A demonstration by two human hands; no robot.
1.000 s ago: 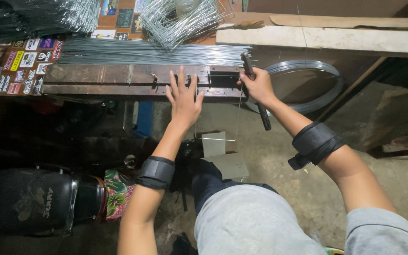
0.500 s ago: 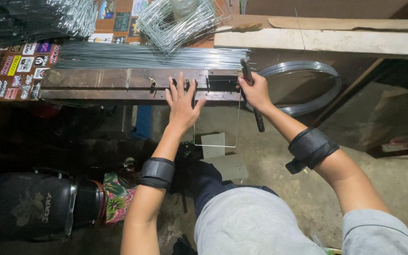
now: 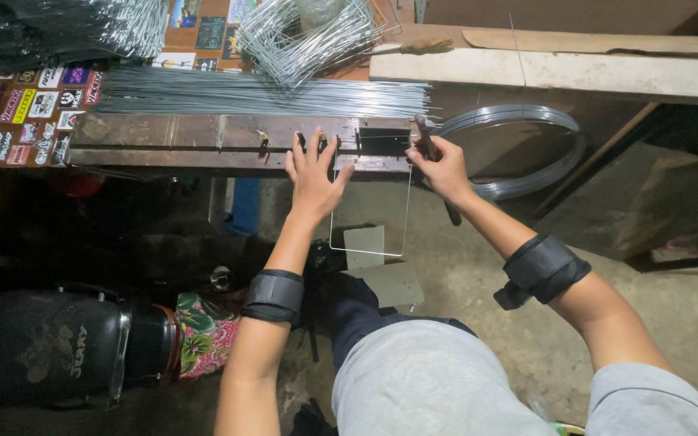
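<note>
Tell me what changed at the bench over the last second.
A thin wire frame now hangs down from the bench edge between the hands; a second ago little of it showed. The left hand stays flat on the bench, and the right hand keeps its grip on the dark lever handle.

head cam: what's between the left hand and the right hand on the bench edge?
Head view: between the left hand and right hand sits a black block on the bench, with the bent wire frame hanging below.

Dim indoor scene lit from above. The wire rods (image 3: 260, 93) on the bench (image 3: 163, 133) catch bright glare, while the floor at lower left sinks into deep shadow. Focus is fairly sharp, with slight wide-angle bending at the edges.
</note>
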